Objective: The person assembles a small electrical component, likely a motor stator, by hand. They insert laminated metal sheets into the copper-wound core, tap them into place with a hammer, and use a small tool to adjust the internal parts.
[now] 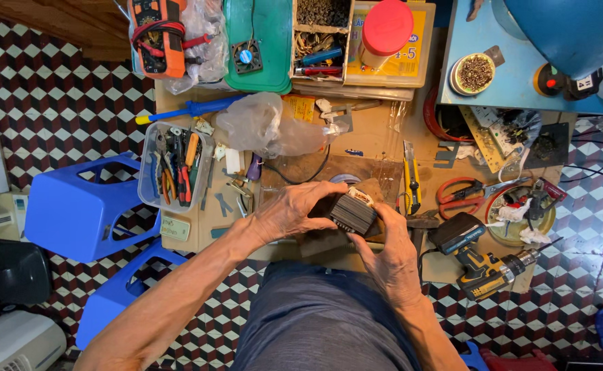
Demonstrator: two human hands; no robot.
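Both of my hands hold a small dark block of stacked metal plates, a motor stator [354, 211], over the front middle of the wooden workbench [377, 130]. My left hand [294, 211] wraps its left side with the fingers over the top. My right hand [392, 255] grips its right and lower side. A pale, copper-coloured part shows at the stator's top end.
A clear box of pliers and screwdrivers [175, 165] lies left of my hands, with a blue screwdriver [190, 108] and a crumpled plastic bag [268, 126] behind. Red scissors [468, 192], a cordless drill [483, 260] and a yellow utility knife [411, 175] lie right. Blue stools [82, 206] stand at left.
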